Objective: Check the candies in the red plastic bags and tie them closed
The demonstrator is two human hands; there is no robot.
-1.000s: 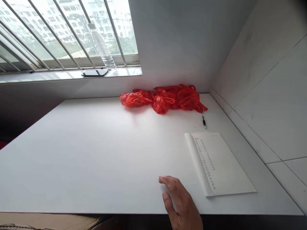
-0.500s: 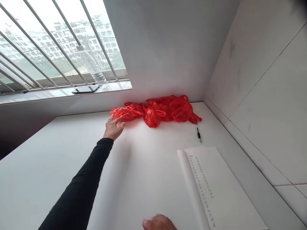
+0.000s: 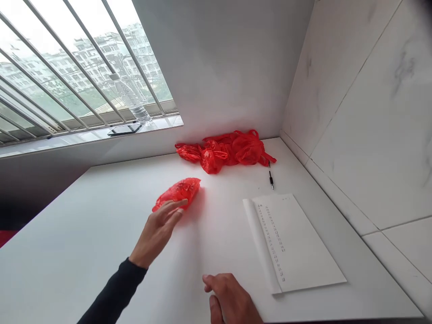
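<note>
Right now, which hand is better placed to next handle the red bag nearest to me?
The left hand, I judge: its fingers overlap the red bag in this view, though their grip is unclear. The right hand is nearer the front edge of the table, apart from the bag.

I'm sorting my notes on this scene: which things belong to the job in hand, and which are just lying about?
Apparently in hand:
- crumpled red plastic bag at the left hand

Apparently lying about, untouched:
- bunched red plastic bags by the wall
- white handwritten paper pad
- slim black pen
- clear plastic bottle
- flat dark phone
</note>
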